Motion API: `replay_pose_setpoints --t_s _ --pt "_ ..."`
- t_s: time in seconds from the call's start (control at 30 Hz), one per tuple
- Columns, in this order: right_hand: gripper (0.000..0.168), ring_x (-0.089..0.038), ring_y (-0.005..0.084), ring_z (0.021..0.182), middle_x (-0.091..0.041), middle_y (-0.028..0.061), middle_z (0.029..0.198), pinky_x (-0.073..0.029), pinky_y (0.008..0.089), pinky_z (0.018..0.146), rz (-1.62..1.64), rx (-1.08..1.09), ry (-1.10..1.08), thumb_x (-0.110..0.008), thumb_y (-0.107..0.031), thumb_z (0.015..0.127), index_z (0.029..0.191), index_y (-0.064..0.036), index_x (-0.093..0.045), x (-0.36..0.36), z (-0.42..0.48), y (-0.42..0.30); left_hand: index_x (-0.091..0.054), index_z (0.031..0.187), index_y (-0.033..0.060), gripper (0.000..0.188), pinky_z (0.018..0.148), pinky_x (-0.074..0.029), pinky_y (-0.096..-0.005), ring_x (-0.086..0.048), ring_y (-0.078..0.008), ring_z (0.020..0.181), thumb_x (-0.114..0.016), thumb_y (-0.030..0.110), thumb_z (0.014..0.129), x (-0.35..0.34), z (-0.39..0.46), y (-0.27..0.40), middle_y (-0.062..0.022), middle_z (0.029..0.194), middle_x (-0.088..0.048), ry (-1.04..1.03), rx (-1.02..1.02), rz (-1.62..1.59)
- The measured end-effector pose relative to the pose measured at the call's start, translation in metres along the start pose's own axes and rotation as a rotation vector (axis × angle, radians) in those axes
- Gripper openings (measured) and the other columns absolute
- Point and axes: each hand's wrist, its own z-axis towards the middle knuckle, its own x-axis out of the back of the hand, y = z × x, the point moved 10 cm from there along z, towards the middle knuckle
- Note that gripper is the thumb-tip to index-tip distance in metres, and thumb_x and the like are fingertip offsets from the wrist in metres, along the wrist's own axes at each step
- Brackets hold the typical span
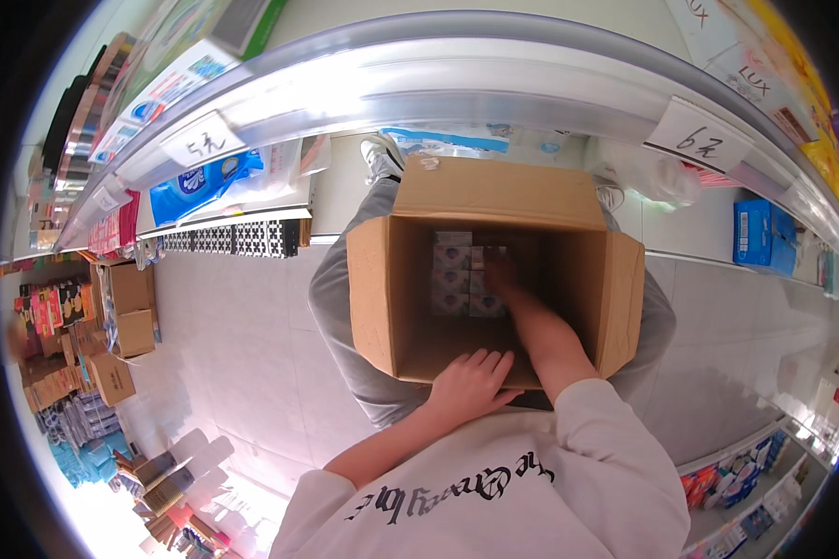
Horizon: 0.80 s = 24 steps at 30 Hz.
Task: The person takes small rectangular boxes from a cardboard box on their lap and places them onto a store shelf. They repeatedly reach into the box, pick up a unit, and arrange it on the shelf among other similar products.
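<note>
An open cardboard box (500, 192) stands between the person's knees, its flaps spread outward. Several small white printed cartons (452, 279) lie in rows deep inside, towards the left. My right hand (500, 271) reaches down into the box and is at the right edge of these cartons; its fingers are dim, so whether it grips one cannot be told. My left hand (473, 381) rests over the near rim of the box, its fingers bent over the cardboard edge.
Above the box runs a shelf edge (419, 105) with handwritten price tags. A blue package (206, 183) lies on a lower shelf at left, and a blue carton (764, 234) at right. Cardboard boxes (131, 307) stand farther left. Stocked shelves (748, 489) are at lower right.
</note>
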Motion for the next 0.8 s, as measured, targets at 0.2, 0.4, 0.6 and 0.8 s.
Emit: replay_pose_setpoints --t_s 0.2,0.4,0.6,0.8 --pt "0.053 -0.057 0.0356 0.126 -0.059 0.0193 0.137 -0.044 0.0466 0.110 0.171 0.170 -0.696 -0.064 -0.030 0.082 0.131 -0.008 -0.064 -0.016 0.014 -0.007 -0.061 0.110 0.0045 0.052 0.072 -0.053 -0.0379 -0.064 -0.0262 0.084 -0.070 0.049 0.086 0.005 -0.002 -0.004 -0.0084 0.088 -0.063 0.040 -0.002 -0.004" --pt "0.068 -0.063 0.0344 0.120 -0.063 0.0176 0.136 -0.051 0.0453 0.100 0.321 0.410 -1.065 -0.070 -0.027 0.073 0.138 -0.010 -0.060 0.004 0.023 -0.049 -0.066 0.110 0.0070 0.042 0.080 -0.053 -0.0413 -0.067 -0.0296 0.094 -0.076 0.038 0.083 0.067 0.008 -0.003 -0.0090 0.104 -0.069 0.175 -0.112 -0.129" --pt "0.056 -0.069 0.0340 0.109 -0.072 0.0167 0.120 -0.054 0.0426 0.092 0.629 0.383 -0.730 -0.071 -0.023 0.081 0.134 -0.006 -0.061 0.185 0.023 -0.073 -0.067 0.113 0.0058 0.036 0.088 -0.050 -0.0438 -0.065 -0.0354 0.101 -0.074 0.008 0.078 0.316 0.000 0.025 -0.0110 0.109 -0.070 0.991 -0.351 0.224" --pt "0.053 -0.069 0.0273 0.110 -0.070 0.0183 0.124 -0.054 0.0375 0.093 0.912 0.289 -0.561 -0.066 -0.018 0.094 0.143 -0.004 -0.052 0.289 -0.015 -0.080 -0.058 0.132 0.0010 0.043 0.103 -0.043 -0.0481 -0.056 -0.0337 0.124 -0.063 0.013 0.091 0.422 0.098 0.004 -0.0170 0.136 -0.058 0.941 -0.242 0.554"
